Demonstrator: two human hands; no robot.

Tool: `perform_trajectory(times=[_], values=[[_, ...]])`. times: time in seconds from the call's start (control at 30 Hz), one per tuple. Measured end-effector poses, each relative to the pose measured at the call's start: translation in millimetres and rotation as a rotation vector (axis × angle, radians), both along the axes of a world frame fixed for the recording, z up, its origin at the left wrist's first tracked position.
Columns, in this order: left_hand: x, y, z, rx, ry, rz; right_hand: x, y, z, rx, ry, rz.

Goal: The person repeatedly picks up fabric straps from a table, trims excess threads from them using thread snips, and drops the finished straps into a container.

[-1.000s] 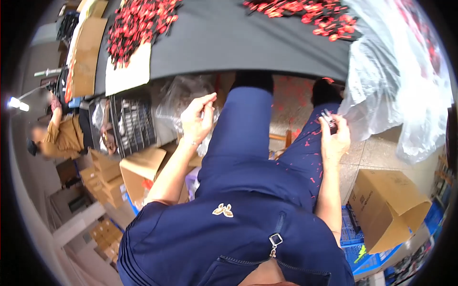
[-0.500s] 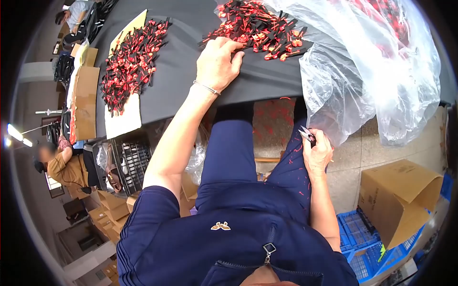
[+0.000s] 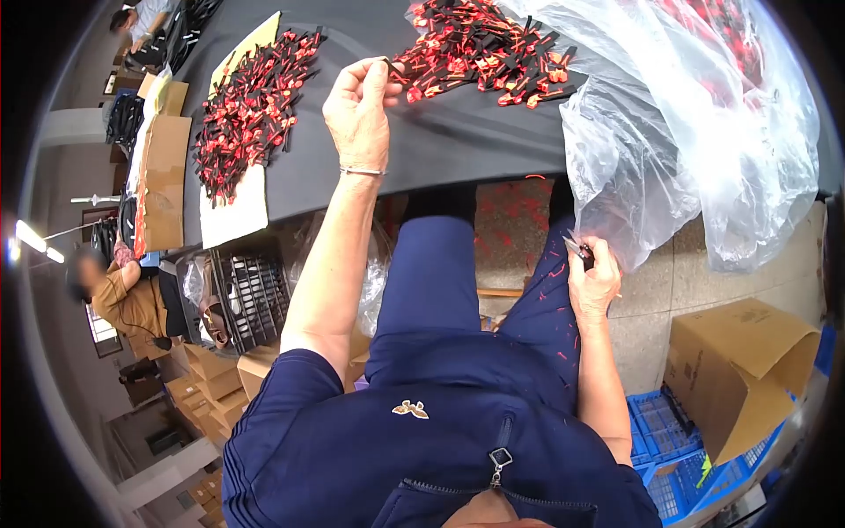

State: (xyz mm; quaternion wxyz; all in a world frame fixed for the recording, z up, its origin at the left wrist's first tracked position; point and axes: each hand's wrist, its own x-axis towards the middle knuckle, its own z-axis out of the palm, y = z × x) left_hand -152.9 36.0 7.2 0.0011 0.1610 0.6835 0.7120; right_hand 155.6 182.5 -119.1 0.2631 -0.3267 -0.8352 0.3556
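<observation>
My left hand (image 3: 359,110) is raised over the dark table, thumb and fingers pinched on a small black-and-red piece (image 3: 393,69), beside the right-hand pile of black-and-red pieces (image 3: 484,53). Another pile of such pieces (image 3: 246,114) lies to the left, partly on a pale sheet (image 3: 236,211). Low at the right, by my thigh, my right hand (image 3: 594,277) is closed around small snips (image 3: 581,251), whose metal blades point up and to the left. Short red threads are scattered on the trouser leg below them.
Clear plastic bags (image 3: 669,150) hang over the table's right edge. An open cardboard box (image 3: 739,370) stands on blue crates (image 3: 664,431) at the right. A black crate (image 3: 255,290) sits at the lower left of the table. Two people are in the left background.
My left hand first reached up to the right-hand pile, then drew back leftward with a piece pinched. My right hand moved slightly lower and left, still holding the snips. The view has shifted.
</observation>
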Motion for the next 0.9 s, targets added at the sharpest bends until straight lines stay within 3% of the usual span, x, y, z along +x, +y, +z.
perform_trajectory(times=[0.13,0.27,0.4,0.47,0.67,0.8,0.9], values=[[33.8,-5.2,-6.6,0.215,-0.285,-0.114,3.5,-9.8,-2.0,-0.165,0.227,-0.075],[95.1,-2.9,-10.9,0.25,-0.525,-0.253,-0.6,-34.5,37.1,-0.219,0.367,-0.031],[149.1,-0.4,-19.8,0.215,-0.658,-0.347,-22.7,-48.9,88.1,-0.702,0.398,0.091],[164.9,-0.2,-23.0,0.202,-0.695,-0.357,-30.6,-46.8,88.6,-0.971,0.461,0.151],[176.3,-4.5,-32.9,0.101,-0.676,-0.377,-21.9,-43.1,79.6,-1.005,0.257,0.219],[164.1,-12.0,-18.5,-0.248,-0.493,-0.496,-16.4,-33.1,80.2,-0.925,0.17,0.254],[152.4,-21.3,-14.9,-0.373,-0.55,-0.635,-15.4,-26.1,83.2,-0.843,0.101,0.275]])
